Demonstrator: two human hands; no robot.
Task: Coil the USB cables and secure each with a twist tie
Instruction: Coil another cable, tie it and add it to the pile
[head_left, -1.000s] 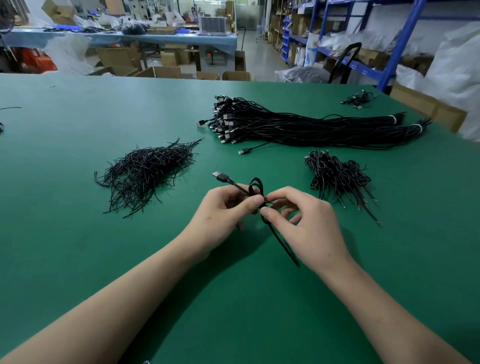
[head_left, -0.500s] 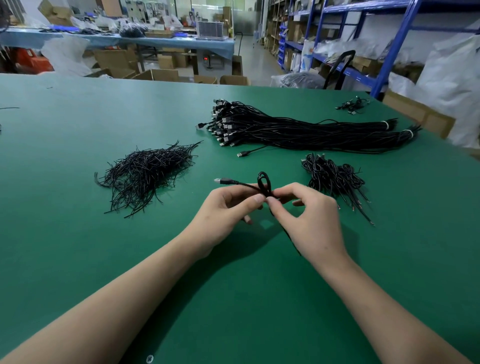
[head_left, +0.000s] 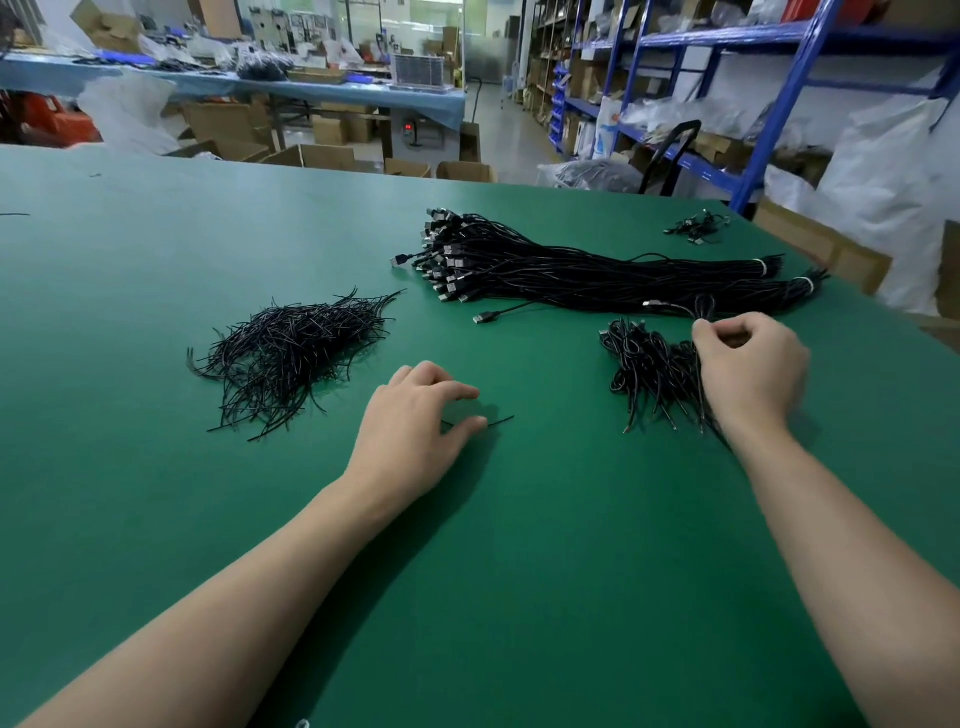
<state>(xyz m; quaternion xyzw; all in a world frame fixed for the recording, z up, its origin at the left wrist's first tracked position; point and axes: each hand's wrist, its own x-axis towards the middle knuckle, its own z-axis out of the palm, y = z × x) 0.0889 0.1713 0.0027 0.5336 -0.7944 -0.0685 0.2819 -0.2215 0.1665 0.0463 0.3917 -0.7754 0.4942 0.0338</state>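
On the left of the green table (head_left: 130, 322) lies a loose pile of twist ties (head_left: 291, 353), black and tangled, with strands sticking out on every side. Right of it and nearer, the left hand (head_left: 415, 421) rests low on the table with its fingers loosely bent. Its thumb tip lies on a single twist tie (head_left: 501, 420) flat on the cloth, and the forefinger is held apart from the thumb - the tie is touched, not gripped.

Farther off, past the middle, a thick bundle of straight USB cables (head_left: 597, 270) runs left to right, its plugs crowded at the left end and its right end banded in white. One loose cable (head_left: 485, 317) lies just in front of the bundle, plug pointing left.

Nearer and to the right sits a heap of coiled cables (head_left: 649, 364). The right hand (head_left: 748, 364) hovers over the heap's right edge, fingers curled in, pinching a coiled cable (head_left: 701, 306) - its small loop stands above the fingertips and its plug end trails left above the heap. The hand is slightly blurred.

At the far right corner of the table lies a small clump of cables (head_left: 696, 226), well apart from the rest.
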